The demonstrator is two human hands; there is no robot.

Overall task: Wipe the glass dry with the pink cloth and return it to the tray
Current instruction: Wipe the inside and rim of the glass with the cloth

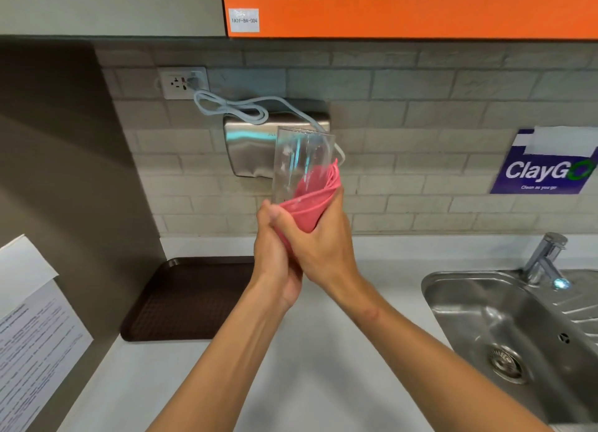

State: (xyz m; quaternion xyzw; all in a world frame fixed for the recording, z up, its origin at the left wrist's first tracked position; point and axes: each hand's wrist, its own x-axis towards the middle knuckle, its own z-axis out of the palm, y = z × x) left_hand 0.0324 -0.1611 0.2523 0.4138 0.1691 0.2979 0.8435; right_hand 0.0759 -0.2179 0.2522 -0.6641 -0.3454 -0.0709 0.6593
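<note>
Even, soft light fills my view, glare streaks the brushed steel wall dryer point(255, 140) and steel sink point(504, 318), tile lines bow at the edges, and the printed paper notice point(35, 331) blurs.

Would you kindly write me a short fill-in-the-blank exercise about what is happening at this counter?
1. Both hands hold the glass wrapped in a ____ cloth.
2. The brown tray lies on the counter to the ____ of the hands.
3. The steel sink has a ____ at its back edge.

Missing words: pink; left; tap
</note>
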